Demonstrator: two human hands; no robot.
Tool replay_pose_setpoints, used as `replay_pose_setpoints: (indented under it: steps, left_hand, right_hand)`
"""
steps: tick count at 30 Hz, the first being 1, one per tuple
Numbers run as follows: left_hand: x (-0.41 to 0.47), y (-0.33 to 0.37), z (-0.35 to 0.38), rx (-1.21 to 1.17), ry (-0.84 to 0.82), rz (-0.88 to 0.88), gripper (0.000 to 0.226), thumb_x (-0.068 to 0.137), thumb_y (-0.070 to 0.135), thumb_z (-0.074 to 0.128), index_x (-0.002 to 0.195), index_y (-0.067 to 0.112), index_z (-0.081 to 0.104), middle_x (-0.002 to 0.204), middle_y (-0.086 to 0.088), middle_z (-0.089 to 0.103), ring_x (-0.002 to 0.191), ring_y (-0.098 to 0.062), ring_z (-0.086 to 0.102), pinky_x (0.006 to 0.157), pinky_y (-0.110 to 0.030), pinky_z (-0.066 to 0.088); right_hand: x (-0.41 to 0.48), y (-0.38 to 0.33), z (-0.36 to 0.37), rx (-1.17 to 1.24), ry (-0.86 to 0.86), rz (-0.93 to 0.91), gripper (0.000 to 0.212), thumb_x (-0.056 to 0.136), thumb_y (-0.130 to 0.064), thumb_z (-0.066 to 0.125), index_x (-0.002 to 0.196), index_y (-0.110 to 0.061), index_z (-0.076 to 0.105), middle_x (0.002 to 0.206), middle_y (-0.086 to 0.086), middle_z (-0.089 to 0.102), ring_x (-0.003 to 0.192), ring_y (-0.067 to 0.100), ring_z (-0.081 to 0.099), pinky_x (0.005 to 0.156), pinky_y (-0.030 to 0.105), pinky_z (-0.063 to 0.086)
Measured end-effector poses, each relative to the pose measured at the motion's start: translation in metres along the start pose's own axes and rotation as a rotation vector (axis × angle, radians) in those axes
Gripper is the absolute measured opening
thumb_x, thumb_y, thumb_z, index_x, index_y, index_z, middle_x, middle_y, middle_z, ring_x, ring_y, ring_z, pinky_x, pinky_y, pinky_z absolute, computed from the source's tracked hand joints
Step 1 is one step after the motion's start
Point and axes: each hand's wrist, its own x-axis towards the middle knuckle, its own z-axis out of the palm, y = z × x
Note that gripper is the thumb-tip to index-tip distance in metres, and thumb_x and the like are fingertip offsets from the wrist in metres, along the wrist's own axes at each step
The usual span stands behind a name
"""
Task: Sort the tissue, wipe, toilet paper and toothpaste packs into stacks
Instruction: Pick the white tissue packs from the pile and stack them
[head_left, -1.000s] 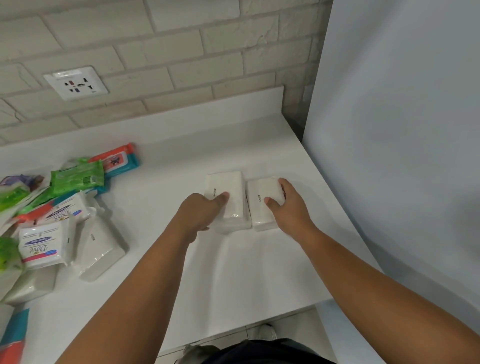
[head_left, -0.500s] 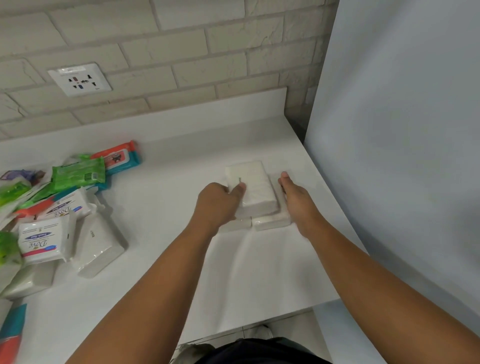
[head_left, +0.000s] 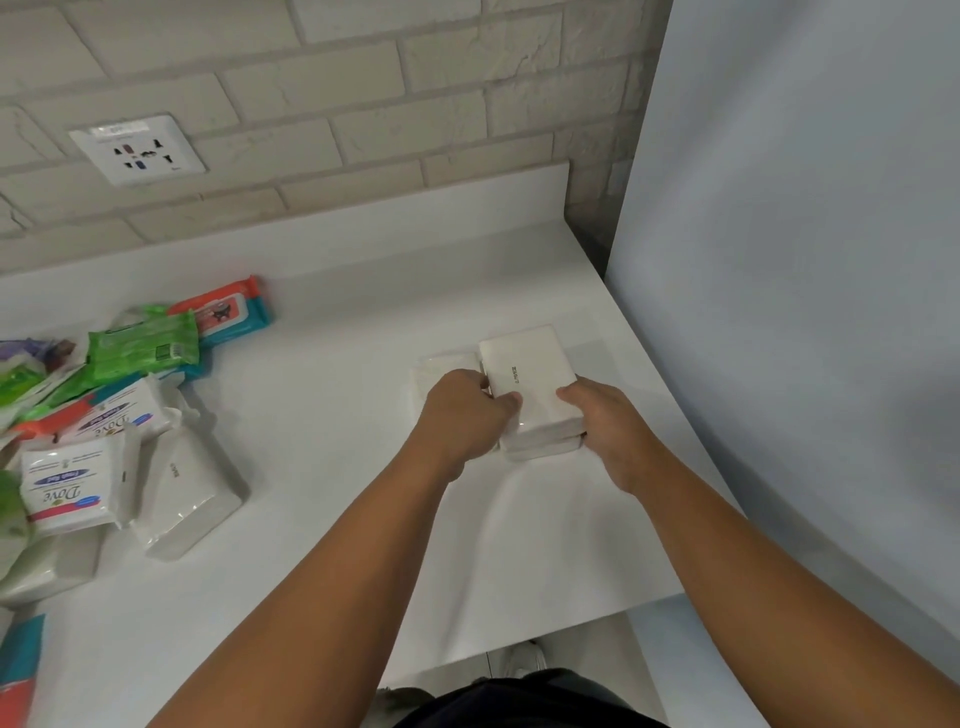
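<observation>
Top tissue pack (head_left: 530, 384): plain white, with a line of small dark print; it lies flat on a lower tissue pack (head_left: 540, 451), their edges nearly matched, at the right end of the white counter (head_left: 322, 545).
Count by the hands: three white packs, two stacked and a third tissue pack (head_left: 441, 364) flat just beside them on the left, partly hidden by the knuckles.
Left hand (head_left: 462, 415): fingers curled, thumb tip pressed on the near left edge of the top tissue pack.
Right hand (head_left: 608, 421): wrapped round the near right corner, thumb on top and fingers down the side, where they also meet the lower pack.
Pack against fingers: it sits between the two hands, held from both near corners; its far half is uncovered.
Pile at the left, well apart from the stack: two Dove packs (head_left: 65, 486), one green wipe pack (head_left: 143, 351) lying on top with more green cut off at the edge, one orange and teal wipe pack (head_left: 223, 312) at the back, and two loose white packs (head_left: 189, 493) at the front.
Behind: a socket (head_left: 137, 150) in the pale brick wall (head_left: 415, 104).
Right side: a plain grey panel (head_left: 805, 260) standing along the counter's edge.
</observation>
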Motion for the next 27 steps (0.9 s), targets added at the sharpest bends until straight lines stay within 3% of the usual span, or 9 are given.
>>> replay_pose_setpoints:
  steps: [4, 6, 8, 11, 13, 16, 19, 23, 27]
  left_hand:
    - [-0.001, 0.004, 0.001, 0.02, 0.002, 0.031, 0.022, 0.094, 0.025, 0.064, 0.109, 0.011, 0.072, 0.099, -0.005, 0.075, 0.088, -0.024, 0.073, 0.062, -0.025, 0.056]
    - [0.0, 0.007, -0.002, 0.086, 0.016, 0.049, 0.027, 0.094, 0.03, 0.064, 0.112, 0.011, 0.071, 0.104, -0.005, 0.075, 0.097, -0.025, 0.072, 0.073, -0.03, 0.057]
    - [0.001, 0.006, -0.013, 0.184, 0.156, 0.079, 0.039, 0.095, 0.033, 0.062, 0.128, 0.012, 0.065, 0.119, -0.003, 0.071, 0.113, -0.023, 0.065, 0.09, -0.027, 0.05]
    - [0.001, -0.005, -0.036, 0.157, 0.371, 0.097, 0.044, 0.097, 0.026, 0.06, 0.139, 0.015, 0.055, 0.134, -0.002, 0.063, 0.12, -0.022, 0.06, 0.095, -0.025, 0.044]
    - [0.004, -0.017, -0.043, 0.069, 0.344, -0.019, 0.052, 0.096, 0.025, 0.062, 0.145, 0.013, 0.047, 0.137, -0.004, 0.057, 0.124, -0.027, 0.056, 0.1, -0.032, 0.046]
    - [0.009, -0.037, -0.04, 0.088, 0.213, -0.143, 0.052, 0.092, 0.031, 0.065, 0.136, 0.008, 0.05, 0.12, 0.004, 0.055, 0.118, -0.03, 0.058, 0.096, -0.037, 0.051]
    - [0.011, -0.051, -0.037, 0.102, 0.181, -0.158, 0.044, 0.087, 0.033, 0.068, 0.125, 0.012, 0.059, 0.118, -0.003, 0.066, 0.106, -0.029, 0.064, 0.094, -0.045, 0.055]
    - [0.008, -0.06, -0.036, 0.042, 0.183, -0.136, 0.047, 0.084, 0.03, 0.07, 0.128, 0.015, 0.06, 0.117, -0.003, 0.068, 0.106, -0.029, 0.066, 0.093, -0.046, 0.056]
    - [0.006, -0.062, -0.036, 0.017, 0.184, -0.115, 0.046, 0.086, 0.028, 0.07, 0.128, 0.013, 0.059, 0.118, -0.005, 0.068, 0.106, -0.03, 0.066, 0.094, -0.047, 0.055]
  right_hand:
    - [0.001, -0.002, 0.004, 0.01, 0.046, 0.009, 0.023, 0.096, -0.039, 0.056, 0.104, -0.026, 0.074, 0.104, -0.004, 0.077, 0.105, 0.023, 0.07, 0.104, 0.049, 0.049]
    - [0.003, -0.005, 0.006, 0.032, 0.065, 0.002, 0.022, 0.096, -0.035, 0.056, 0.103, -0.025, 0.074, 0.105, -0.002, 0.077, 0.105, 0.024, 0.07, 0.104, 0.05, 0.048]
    - [0.005, -0.008, 0.006, 0.055, 0.076, 0.0, 0.021, 0.095, -0.03, 0.057, 0.105, -0.023, 0.074, 0.106, 0.0, 0.076, 0.107, 0.024, 0.069, 0.105, 0.048, 0.047]
    - [0.003, -0.012, 0.006, 0.042, 0.087, 0.024, 0.018, 0.096, -0.024, 0.056, 0.098, -0.023, 0.074, 0.102, -0.002, 0.076, 0.107, 0.025, 0.067, 0.1, 0.04, 0.049]
    - [0.002, -0.013, 0.005, 0.026, 0.078, 0.05, 0.016, 0.095, -0.031, 0.059, 0.095, -0.024, 0.074, 0.102, -0.004, 0.075, 0.107, 0.023, 0.067, 0.101, 0.04, 0.048]
    - [0.0, -0.011, 0.006, -0.031, 0.053, 0.058, 0.026, 0.089, -0.043, 0.066, 0.102, -0.022, 0.074, 0.105, -0.006, 0.076, 0.107, 0.02, 0.067, 0.105, 0.041, 0.047]
    - [0.0, -0.01, 0.007, -0.055, 0.066, 0.053, 0.031, 0.089, -0.04, 0.067, 0.111, -0.019, 0.072, 0.107, -0.004, 0.075, 0.108, 0.021, 0.067, 0.105, 0.039, 0.047]
    - [-0.004, -0.012, 0.011, -0.063, 0.087, 0.062, 0.028, 0.092, -0.037, 0.065, 0.113, -0.02, 0.071, 0.106, -0.005, 0.074, 0.105, 0.018, 0.066, 0.091, 0.03, 0.047]
    - [-0.005, -0.014, 0.012, -0.084, 0.098, 0.079, 0.019, 0.091, -0.038, 0.066, 0.103, -0.024, 0.071, 0.108, -0.004, 0.073, 0.107, 0.019, 0.065, 0.103, 0.037, 0.048]
